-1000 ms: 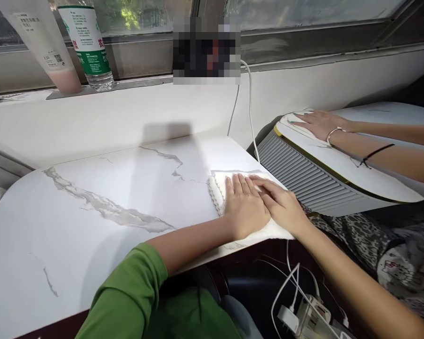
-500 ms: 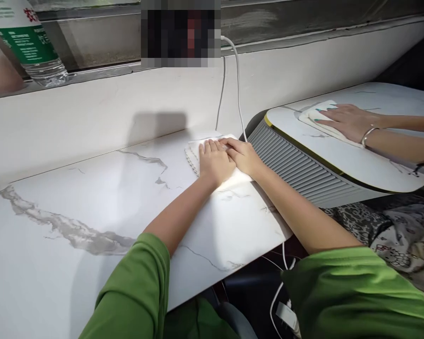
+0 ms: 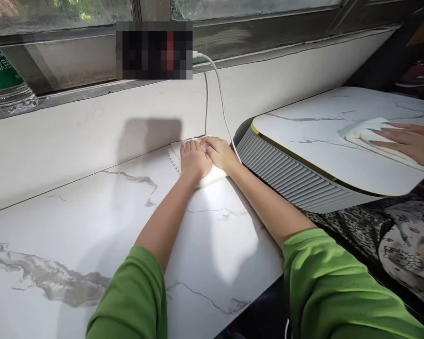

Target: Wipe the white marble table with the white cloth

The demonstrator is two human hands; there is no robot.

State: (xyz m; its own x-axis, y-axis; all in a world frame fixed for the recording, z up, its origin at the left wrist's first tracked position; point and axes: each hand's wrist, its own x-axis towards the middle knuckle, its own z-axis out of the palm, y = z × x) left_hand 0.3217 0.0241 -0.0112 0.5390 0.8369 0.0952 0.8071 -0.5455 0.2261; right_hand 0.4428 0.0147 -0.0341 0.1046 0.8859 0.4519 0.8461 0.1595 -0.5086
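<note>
A folded white cloth (image 3: 215, 176) with a scalloped edge lies at the far right corner of the marble-patterned white table (image 3: 127, 245), against the wall. My left hand (image 3: 195, 162) presses flat on it, fingers stretched forward. Beside it, my right hand (image 3: 221, 153) also rests on the cloth, its fingers slightly bent and pointing left toward my left hand. The tips of the right fingers are partly hidden behind the left hand. Both hands touch each other at the cloth.
A co-worker's hand (image 3: 410, 139) lies on another white cloth (image 3: 369, 129) on the neighbouring white tabletop (image 3: 311, 129), which has a ribbed grey side (image 3: 289, 174). A white cable (image 3: 221, 94) hangs from a blurred-out device (image 3: 153, 52) on the sill. A water bottle (image 3: 7, 84) stands left.
The whole view has shifted, so my hands and the cloth appear further left, still at the table's far corner. The co-worker's hand and cloth have moved right across the other tabletop.
</note>
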